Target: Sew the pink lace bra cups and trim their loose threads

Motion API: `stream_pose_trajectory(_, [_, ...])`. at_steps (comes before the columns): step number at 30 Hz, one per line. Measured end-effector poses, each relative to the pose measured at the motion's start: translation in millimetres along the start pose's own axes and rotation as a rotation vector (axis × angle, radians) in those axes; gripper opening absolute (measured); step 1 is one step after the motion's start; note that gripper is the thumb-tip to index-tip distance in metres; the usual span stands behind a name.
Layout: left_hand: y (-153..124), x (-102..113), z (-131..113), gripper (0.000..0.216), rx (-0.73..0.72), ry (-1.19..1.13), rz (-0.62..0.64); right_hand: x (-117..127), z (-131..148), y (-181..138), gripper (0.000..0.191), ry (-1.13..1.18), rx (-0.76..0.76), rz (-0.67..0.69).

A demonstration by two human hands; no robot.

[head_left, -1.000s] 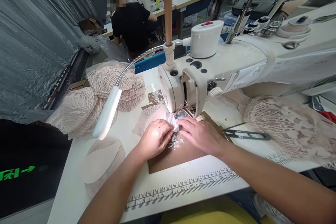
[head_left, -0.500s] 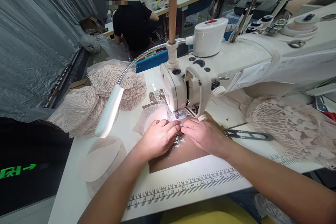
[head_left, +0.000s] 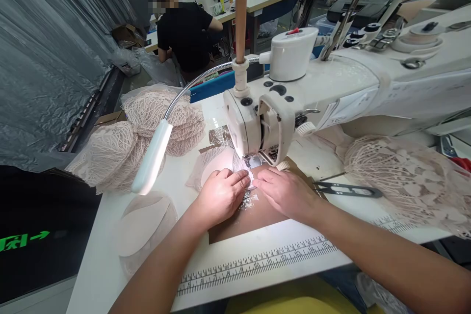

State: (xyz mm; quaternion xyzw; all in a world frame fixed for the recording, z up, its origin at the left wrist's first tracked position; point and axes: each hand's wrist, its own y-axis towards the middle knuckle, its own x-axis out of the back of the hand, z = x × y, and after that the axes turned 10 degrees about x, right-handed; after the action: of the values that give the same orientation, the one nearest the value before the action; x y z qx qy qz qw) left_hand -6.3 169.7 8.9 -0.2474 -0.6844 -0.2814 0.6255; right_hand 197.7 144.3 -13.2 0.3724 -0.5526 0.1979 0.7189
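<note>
A pale pink lace cup piece lies under the needle area of the white sewing machine. My left hand is closed over its near edge, thumb and fingers pressed together on the fabric. Just to the right, my right hand pinches the same edge with its fingertips, close to the presser foot. A bit of white lace shows between the two hands. Beneath them is a brown sheet with shiny tape on it. The fabric under my fingers is partly hidden.
Stacked lace cups and a sheer round piece are on the left. A lamp hangs over that side. Thread snips and more lace lie right. A printed ruler runs along the front edge. Another person sits beyond.
My fingertips have drawn slightly apart, and more white lace shows between them. The lace piece has shifted only a little at the machine.
</note>
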Motion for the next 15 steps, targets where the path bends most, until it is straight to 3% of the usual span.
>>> stream_pose_trajectory(10, [3.2, -3.5, 5.9, 0.036, 0.025, -0.039, -0.022, -3.4, 0.4, 2.2, 0.026, -0.083, -0.041, -0.033])
stream_pose_trajectory(15, [-2.6, -4.2, 9.2, 0.035, -0.035, -0.039, -0.041, -1.9, -1.3, 0.0, 0.025, -0.074, -0.032, 0.002])
